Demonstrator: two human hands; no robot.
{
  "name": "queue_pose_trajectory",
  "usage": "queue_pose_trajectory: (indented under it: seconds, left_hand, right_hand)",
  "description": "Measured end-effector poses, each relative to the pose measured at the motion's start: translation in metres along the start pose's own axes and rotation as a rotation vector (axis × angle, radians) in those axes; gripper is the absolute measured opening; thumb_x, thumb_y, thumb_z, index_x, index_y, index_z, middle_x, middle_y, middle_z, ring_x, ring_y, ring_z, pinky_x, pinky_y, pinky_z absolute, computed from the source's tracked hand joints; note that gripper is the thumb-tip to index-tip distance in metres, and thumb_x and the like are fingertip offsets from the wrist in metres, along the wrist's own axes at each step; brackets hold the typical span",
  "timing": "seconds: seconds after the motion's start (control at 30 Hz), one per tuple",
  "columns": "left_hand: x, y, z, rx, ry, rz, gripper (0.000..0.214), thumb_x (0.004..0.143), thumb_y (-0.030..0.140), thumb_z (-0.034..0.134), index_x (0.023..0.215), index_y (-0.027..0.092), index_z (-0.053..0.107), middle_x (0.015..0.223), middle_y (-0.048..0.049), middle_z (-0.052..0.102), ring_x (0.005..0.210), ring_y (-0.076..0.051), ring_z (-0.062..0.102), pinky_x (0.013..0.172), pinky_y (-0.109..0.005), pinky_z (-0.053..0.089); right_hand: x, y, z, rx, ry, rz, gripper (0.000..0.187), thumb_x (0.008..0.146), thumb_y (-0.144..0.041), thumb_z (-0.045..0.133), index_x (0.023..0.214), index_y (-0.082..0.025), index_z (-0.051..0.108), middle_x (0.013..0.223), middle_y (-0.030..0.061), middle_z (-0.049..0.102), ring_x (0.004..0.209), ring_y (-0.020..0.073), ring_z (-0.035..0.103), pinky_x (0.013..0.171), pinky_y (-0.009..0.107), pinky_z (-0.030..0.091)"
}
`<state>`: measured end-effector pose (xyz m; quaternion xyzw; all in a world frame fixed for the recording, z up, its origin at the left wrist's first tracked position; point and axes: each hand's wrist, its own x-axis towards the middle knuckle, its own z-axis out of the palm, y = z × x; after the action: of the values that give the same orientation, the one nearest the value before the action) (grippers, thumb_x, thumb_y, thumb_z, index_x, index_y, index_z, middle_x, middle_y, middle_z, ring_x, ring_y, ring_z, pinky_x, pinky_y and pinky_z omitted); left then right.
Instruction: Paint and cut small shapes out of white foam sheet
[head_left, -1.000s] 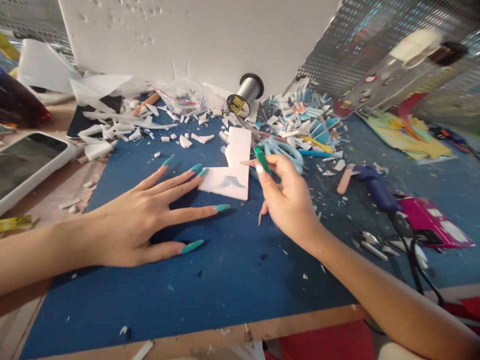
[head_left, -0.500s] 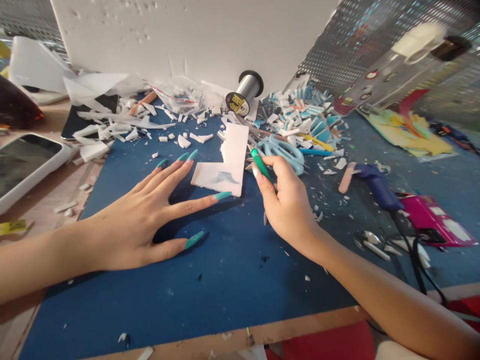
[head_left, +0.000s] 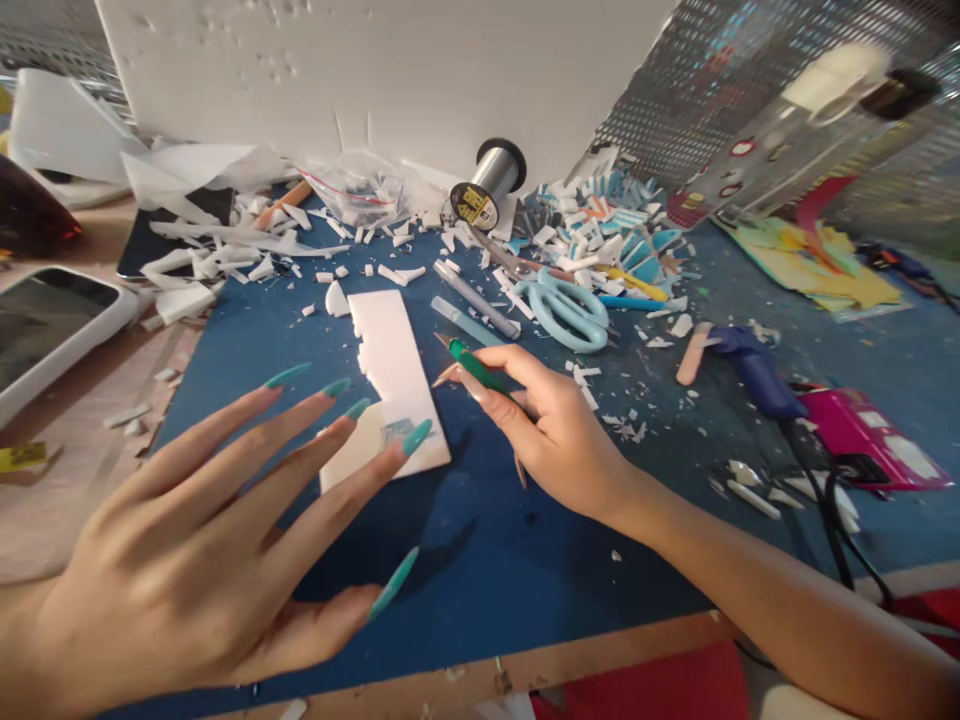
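Observation:
My left hand (head_left: 202, 540) is spread with its palm down, long teal nails pointing right. Its index fingertip reaches over a white L-shaped foam board piece (head_left: 397, 355) near a small blue-grey sketch; I cannot tell whether it presses down. The piece's upper left edge is ragged, and my fingers hide part of its lower left. In my right hand (head_left: 551, 425), closed in a pen grip, is a green craft knife (head_left: 476, 367), its pointed tip just right of the board. A second thin pointed tip shows below the knife; I cannot make out what it belongs to.
A blue mat (head_left: 480, 560) covers the table. Beyond the board lie a grey pen-like tool (head_left: 476, 298), light blue scissors (head_left: 566, 312), a wire spool (head_left: 491, 185) and heaped scraps (head_left: 607, 235). A glue gun (head_left: 757, 370) sits right; a phone (head_left: 52, 330) lies left.
The white board piece has moved left and nearer and turned slightly. My left hand has drawn back left and closer. My right hand has shifted slightly left and nearer with the craft knife.

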<state>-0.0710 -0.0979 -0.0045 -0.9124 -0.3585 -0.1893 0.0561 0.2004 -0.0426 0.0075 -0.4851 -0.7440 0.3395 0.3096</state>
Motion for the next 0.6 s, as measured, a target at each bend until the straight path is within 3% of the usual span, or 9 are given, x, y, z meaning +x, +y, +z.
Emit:
queue_pose_trajectory:
  seconds: [0.13,0.23,0.3,0.37,0.43,0.53,0.6]
  left_hand:
    - [0.007,-0.009,0.0,-0.155,-0.014,0.098,0.066,0.093,0.041,0.052,0.156,0.026,0.037,0.138,-0.0078,0.063,0.138,-0.034,0.047,0.122,-0.053,0.032]
    - [0.021,-0.023,0.005,-0.245,-0.143,0.179,0.061,0.092,0.055,0.052,0.15,0.036,0.045,0.163,-0.0103,0.033,0.147,-0.045,0.032,0.114,-0.068,0.035]
    - [0.028,-0.033,0.008,-0.248,-0.228,0.303,0.07,0.088,0.064,0.056,0.152,0.04,0.041,0.17,-0.0102,0.012,0.149,-0.053,0.023,0.105,-0.077,0.037]
    - [0.033,-0.041,0.011,-0.253,-0.294,0.373,0.077,0.087,0.069,0.054,0.155,0.038,0.037,0.171,-0.0124,0.007,0.148,-0.055,0.019,0.102,-0.078,0.04]
    - [0.034,-0.047,0.013,-0.277,-0.32,0.383,0.075,0.09,0.07,0.048,0.156,0.038,0.033,0.171,-0.0136,0.003,0.149,-0.053,0.02,0.101,-0.077,0.042]
    - [0.034,-0.05,0.014,-0.284,-0.314,0.351,0.069,0.094,0.066,0.046,0.156,0.04,0.032,0.171,-0.0122,0.0,0.148,-0.051,0.021,0.102,-0.075,0.041]
    - [0.033,-0.051,0.014,-0.286,-0.319,0.356,0.07,0.093,0.064,0.05,0.157,0.039,0.032,0.17,-0.0121,-0.004,0.148,-0.052,0.021,0.102,-0.074,0.042]
  right_hand:
    - [-0.001,0.001,-0.003,-0.011,0.093,0.005,0.02,0.1,-0.032,0.055,0.116,-0.022,0.059,0.1,0.0062,0.07,0.09,0.0211,0.072,0.072,0.031,0.06]
    - [-0.002,0.005,-0.008,-0.057,0.167,-0.01,0.034,0.098,-0.028,0.059,0.131,-0.025,0.055,0.103,0.006,0.068,0.081,0.0186,0.073,0.061,0.027,0.06]
    - [-0.003,0.007,-0.011,-0.039,0.143,-0.034,0.039,0.098,-0.027,0.058,0.136,-0.031,0.053,0.105,0.0039,0.069,0.065,0.0136,0.071,0.049,0.023,0.057]
    - [-0.005,0.006,-0.012,0.044,0.102,-0.04,0.041,0.099,-0.025,0.056,0.138,-0.037,0.052,0.104,0.0003,0.071,0.05,0.0086,0.065,0.039,0.02,0.052]
    - [-0.006,0.005,-0.012,0.147,0.091,-0.045,0.037,0.099,-0.023,0.056,0.134,-0.037,0.056,0.098,-0.0022,0.072,0.044,0.0069,0.063,0.034,0.017,0.05]
    - [-0.002,0.002,-0.017,0.316,0.142,0.011,0.015,0.096,-0.024,0.062,0.11,-0.026,0.066,0.085,-0.0022,0.073,0.044,0.0084,0.065,0.034,0.017,0.05]
    - [0.005,0.002,-0.024,0.492,0.106,0.1,0.014,0.092,-0.032,0.068,0.103,-0.024,0.068,0.091,0.0006,0.076,0.049,0.0109,0.068,0.034,0.017,0.05]
